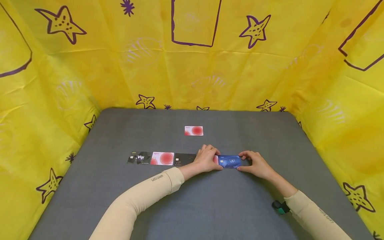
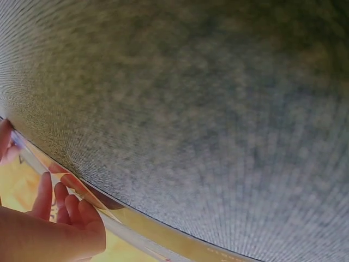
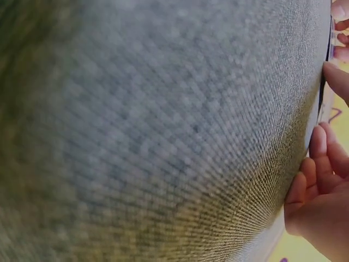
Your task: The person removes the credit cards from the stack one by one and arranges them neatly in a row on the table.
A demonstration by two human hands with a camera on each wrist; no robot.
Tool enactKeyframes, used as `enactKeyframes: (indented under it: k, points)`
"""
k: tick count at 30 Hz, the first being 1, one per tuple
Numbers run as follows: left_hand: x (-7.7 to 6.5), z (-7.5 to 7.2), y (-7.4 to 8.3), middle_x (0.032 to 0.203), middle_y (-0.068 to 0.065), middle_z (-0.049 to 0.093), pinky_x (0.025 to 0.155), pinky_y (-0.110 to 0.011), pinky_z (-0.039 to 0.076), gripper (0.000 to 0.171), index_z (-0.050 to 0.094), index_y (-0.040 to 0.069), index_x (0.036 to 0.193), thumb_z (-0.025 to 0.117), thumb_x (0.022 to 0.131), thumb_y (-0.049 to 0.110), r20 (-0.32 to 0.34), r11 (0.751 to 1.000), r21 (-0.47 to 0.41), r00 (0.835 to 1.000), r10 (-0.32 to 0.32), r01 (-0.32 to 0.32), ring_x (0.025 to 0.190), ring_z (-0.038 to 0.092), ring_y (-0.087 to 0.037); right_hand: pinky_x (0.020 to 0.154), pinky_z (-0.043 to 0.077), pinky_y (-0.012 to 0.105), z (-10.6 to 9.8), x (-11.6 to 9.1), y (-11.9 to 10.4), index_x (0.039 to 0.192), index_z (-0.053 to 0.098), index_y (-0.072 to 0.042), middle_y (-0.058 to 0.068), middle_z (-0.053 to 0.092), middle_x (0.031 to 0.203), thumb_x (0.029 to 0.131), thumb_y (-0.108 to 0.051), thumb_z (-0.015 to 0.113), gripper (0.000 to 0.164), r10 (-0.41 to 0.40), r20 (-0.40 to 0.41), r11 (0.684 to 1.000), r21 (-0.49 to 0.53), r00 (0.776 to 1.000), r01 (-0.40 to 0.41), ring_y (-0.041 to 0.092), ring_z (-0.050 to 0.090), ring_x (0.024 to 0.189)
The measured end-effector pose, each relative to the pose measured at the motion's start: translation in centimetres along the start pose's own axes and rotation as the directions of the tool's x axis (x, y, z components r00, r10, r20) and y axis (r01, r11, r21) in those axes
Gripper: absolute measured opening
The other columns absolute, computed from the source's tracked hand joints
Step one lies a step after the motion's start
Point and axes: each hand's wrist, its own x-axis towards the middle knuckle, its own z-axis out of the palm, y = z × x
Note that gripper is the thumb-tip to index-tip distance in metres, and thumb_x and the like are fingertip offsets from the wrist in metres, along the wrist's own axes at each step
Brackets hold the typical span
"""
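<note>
In the head view, a blue VIP bank card lies at the right part of a row of cards. My left hand arches over a red-and-white card, thumb and index fingertips at the blue card's left corners. The right hand holds the blue card's right end between thumb and fingers, above a dark card it partly hides. Only edge-on do the cards show in the left wrist view, beside the left hand. Fingers of the right hand curl along the tabletop in the right wrist view.
Leftward in the row lie a black VIP card, another red-and-white card and a black-and-grey Vip card. One more red-and-white card sits farther back. Yellow patterned cloth encloses the grey table.
</note>
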Motion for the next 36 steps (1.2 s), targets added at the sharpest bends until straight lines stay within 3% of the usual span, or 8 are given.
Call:
enactKeyframes:
  k: [25, 36]
  points:
    - [-0.25, -0.44, 0.09, 0.111, -0.001, 0.055, 0.087, -0.033, 0.036, 0.052, 0.066, 0.014, 0.113, 0.084, 0.072, 0.041, 0.044, 1.000, -0.024, 0.999, -0.009, 0.010, 0.104, 0.043, -0.021, 0.081, 0.032, 0.040, -0.05, -0.04, 0.10, 0.114, 0.064, -0.008, 0.001, 0.058, 0.095, 0.073, -0.026, 0.086, 0.050, 0.029, 0.008, 1.000, 0.000, 1.000, -0.029, 0.024, 0.045, 0.091]
    - [-0.27, -0.62, -0.45, 0.113, -0.001, 0.055, 0.087, -0.033, 0.036, 0.053, 0.065, 0.015, 0.114, 0.085, 0.071, 0.039, 0.065, 0.999, -0.001, 0.996, 0.055, -0.055, 0.107, 0.044, -0.021, 0.079, 0.033, 0.039, 0.31, 0.03, -0.16, 0.114, 0.065, -0.007, 0.000, 0.059, 0.094, 0.076, -0.025, 0.084, 0.046, 0.010, -0.019, 1.000, -0.004, 1.000, -0.010, 0.023, 0.046, 0.090]
